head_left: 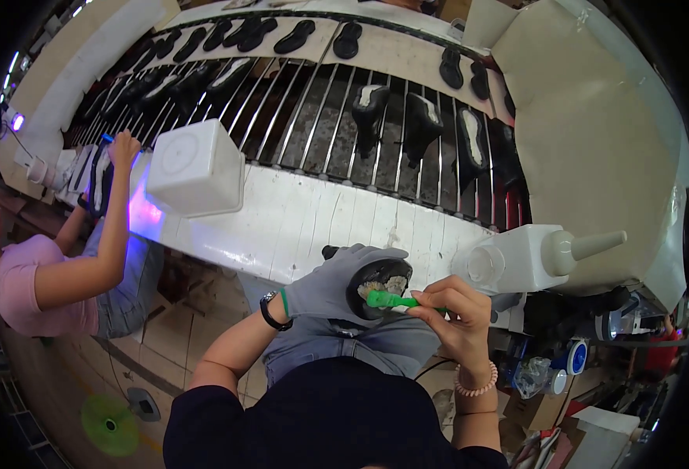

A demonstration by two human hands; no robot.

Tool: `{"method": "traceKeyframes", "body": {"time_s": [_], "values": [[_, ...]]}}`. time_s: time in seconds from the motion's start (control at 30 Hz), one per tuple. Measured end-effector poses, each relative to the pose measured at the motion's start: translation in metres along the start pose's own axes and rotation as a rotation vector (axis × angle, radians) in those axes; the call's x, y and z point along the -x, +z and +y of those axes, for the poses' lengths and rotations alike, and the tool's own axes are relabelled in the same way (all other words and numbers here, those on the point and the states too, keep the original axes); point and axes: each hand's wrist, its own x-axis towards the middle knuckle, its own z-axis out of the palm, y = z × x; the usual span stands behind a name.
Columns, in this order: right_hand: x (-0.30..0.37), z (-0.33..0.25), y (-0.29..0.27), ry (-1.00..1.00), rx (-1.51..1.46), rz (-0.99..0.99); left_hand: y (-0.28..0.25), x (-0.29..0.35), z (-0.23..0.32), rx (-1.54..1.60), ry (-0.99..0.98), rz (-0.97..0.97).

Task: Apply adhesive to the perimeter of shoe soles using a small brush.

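My left hand (321, 288), in a grey knit glove with a green cuff edge, grips a black shoe upper (374, 271) over my lap. Its underside faces up and shows a pale, rough patch. In my bare right hand (462, 311), a small green brush (387, 299) is pinched between thumb and fingers. The brush head lies against the pale underside; the bristles are partly hidden. Just right of the shoe, on the white bench edge (321, 227), stands a small translucent cup (485, 265) beside a white bottle (528, 254) with a long spout.
Beyond the bench runs a roller conveyor (313, 117) carrying several black shoe uppers (423, 125). Several black soles (294, 37) lie on the far ledge. A white square container (196, 168) stands left. A person in pink (55, 281) works farther left; a large beige panel (587, 125) rises right.
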Motion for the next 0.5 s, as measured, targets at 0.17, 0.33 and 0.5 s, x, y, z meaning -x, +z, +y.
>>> {"method": "traceKeyframes", "body": {"time_s": [0.17,0.33,0.5], "values": [[-0.007,0.001,-0.015,-0.034,0.116,0.019,-0.005,-0.012,-0.010,0.549,-0.275,-0.208],[-0.009,0.000,-0.033,-0.033,0.067,0.128,-0.004,-0.024,-0.016,0.418,-0.172,-0.251],[-0.011,0.004,-0.029,0.001,0.087,0.212,-0.005,-0.030,-0.021,0.397,-0.171,-0.237]]}}
